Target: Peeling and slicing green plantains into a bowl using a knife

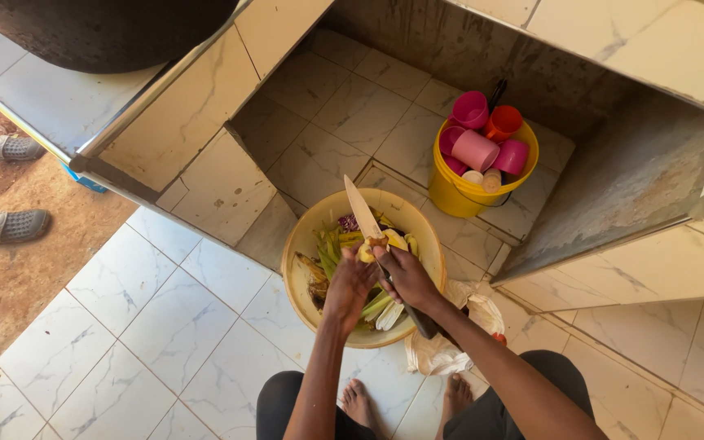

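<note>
I look down at a wide yellow basin [303, 244] on the white tiled floor, filled with green and yellow peels and scraps. Over it my left hand [349, 285] grips a small yellow piece of fruit or vegetable [366, 251]. My right hand [407, 275] holds a long kitchen knife [363, 210] with a pale blade and dark handle; the blade points away from me and rests against the yellow piece. My bare feet show below the basin.
A yellow bucket [456, 195] full of pink and orange plastic cups stands in a sunken tiled recess beyond the basin. A crumpled white plastic bag [442, 354] lies by my right foot. Two grey sandals [15, 226] sit on the dirt at the left.
</note>
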